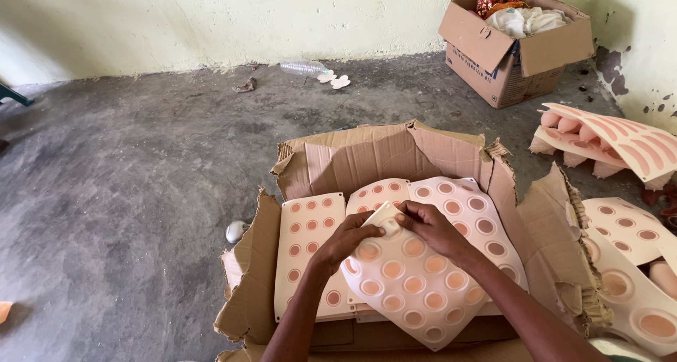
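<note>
Both my grips pinch corner of white flexible mould sheet with round peach-coloured cavities [416, 277]: left hand [350, 238] underneath, right hand [430, 226] above, inside torn cardboard box [352, 157].

Both hands work low inside a torn cardboard box [367, 157], whose raised back flap and ragged side flaps [550, 228] wall the space in behind, left and right; the way in is from above and from the near side, where the forearms enter. The box bottom is covered by stacked white mould sheets with round cavities [310, 249], so nothing can be set flat there. To the right, more mould sheets [627, 263] and a pile of them [613, 140] crowd the concrete floor [127, 179]. To the left the floor lies open, apart from a small grey rounded object [236, 231] just beside the box. A second cardboard box [515, 52] stands well apart by the wall.
</note>
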